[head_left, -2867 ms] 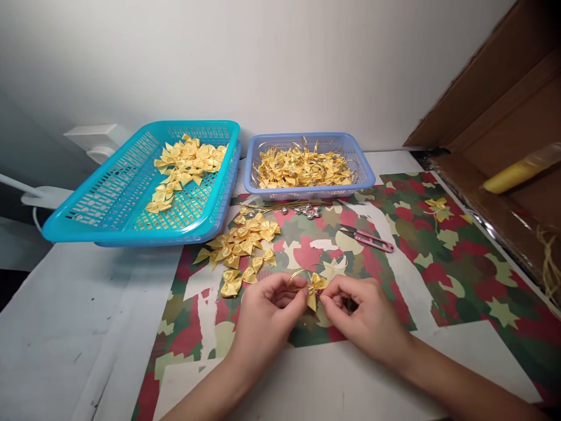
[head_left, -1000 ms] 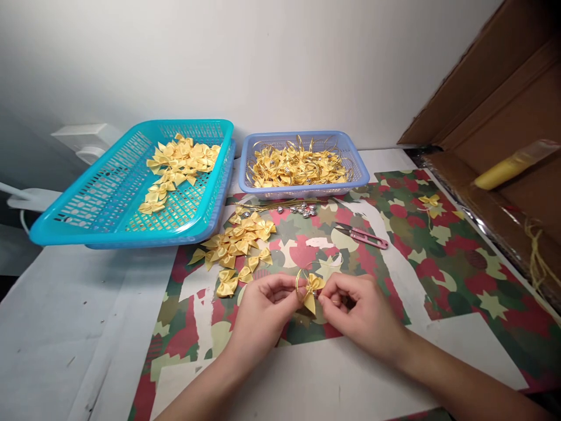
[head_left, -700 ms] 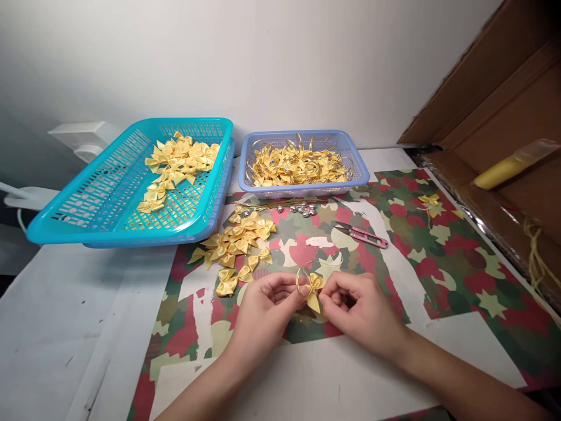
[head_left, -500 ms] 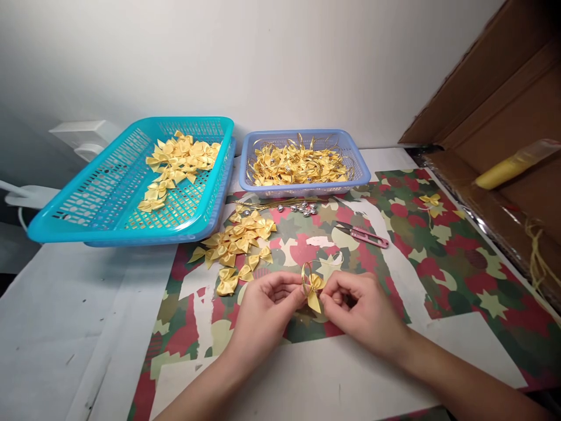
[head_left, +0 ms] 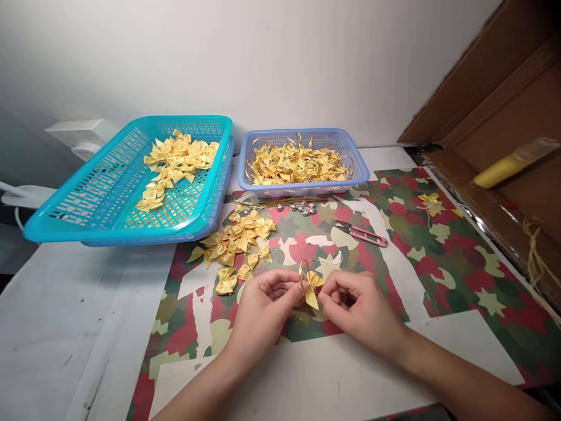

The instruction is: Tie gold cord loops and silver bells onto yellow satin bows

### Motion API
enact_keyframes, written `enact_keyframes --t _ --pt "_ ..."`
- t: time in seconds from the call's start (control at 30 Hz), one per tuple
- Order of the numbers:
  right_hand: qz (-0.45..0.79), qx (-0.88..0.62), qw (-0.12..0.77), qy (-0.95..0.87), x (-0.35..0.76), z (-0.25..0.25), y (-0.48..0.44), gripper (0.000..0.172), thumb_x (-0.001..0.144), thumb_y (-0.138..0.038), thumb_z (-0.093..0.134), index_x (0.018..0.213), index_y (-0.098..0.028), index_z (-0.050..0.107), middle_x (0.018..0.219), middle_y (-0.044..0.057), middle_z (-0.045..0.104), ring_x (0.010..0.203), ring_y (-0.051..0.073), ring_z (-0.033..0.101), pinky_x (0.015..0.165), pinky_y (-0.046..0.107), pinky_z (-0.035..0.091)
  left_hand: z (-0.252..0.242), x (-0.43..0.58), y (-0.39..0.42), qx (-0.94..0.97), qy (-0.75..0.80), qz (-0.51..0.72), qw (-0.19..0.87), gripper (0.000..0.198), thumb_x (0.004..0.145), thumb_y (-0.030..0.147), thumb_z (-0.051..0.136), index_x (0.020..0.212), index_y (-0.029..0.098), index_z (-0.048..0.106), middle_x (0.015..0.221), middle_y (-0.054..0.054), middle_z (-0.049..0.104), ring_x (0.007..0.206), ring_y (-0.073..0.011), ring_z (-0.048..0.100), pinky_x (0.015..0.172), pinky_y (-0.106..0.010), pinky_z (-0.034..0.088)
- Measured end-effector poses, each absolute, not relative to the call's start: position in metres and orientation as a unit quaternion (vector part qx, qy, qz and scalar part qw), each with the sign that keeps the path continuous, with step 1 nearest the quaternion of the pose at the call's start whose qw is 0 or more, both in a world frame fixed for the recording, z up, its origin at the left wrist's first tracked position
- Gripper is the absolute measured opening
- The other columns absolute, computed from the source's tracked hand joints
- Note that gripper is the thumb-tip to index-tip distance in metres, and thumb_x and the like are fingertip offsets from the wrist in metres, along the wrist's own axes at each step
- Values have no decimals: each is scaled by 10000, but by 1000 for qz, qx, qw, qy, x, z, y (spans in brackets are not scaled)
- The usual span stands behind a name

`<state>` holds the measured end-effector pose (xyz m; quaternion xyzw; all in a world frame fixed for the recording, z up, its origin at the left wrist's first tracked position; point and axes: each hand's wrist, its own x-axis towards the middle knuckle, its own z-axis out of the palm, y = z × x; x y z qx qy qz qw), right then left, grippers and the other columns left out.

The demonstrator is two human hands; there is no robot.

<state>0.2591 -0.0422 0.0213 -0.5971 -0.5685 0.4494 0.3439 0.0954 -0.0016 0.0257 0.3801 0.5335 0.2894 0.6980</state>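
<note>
Between my hands, just above the patterned mat, is a yellow ribbon bow with a loop of gold cord standing up from it. My left hand is closed, thumb and fingers pinching the bow and cord at their left side. My right hand is closed too, its thumb and forefinger pressed together at the bow's right edge. A thin pale thread end curves up behind the right fingers. What exactly lies between the right fingertips is hidden.
Loose yellow bows lie left of my hands. Beyond are silver bells, gold cords and pink thread snips. A turquoise basket and a blue basket stand behind. A cardboard box borders the right side.
Both hands stay in nearly the same place, still pinching the bow. The bow and its cord loop have shifted very slightly left and up; the whole view has drifted a little.
</note>
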Motion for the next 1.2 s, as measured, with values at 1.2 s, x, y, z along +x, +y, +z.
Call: enact_keyframes --t 1.2 --pt "599 -579 332 -442 252 23 -42 132 817 -185 536 685 -192 532 495 -43 591 439 91 518 471 207 462 24 94 1 367 540 291 699 314 653 374 800 809 133 673 674 8 654 600 -82 591 561 -156 493"
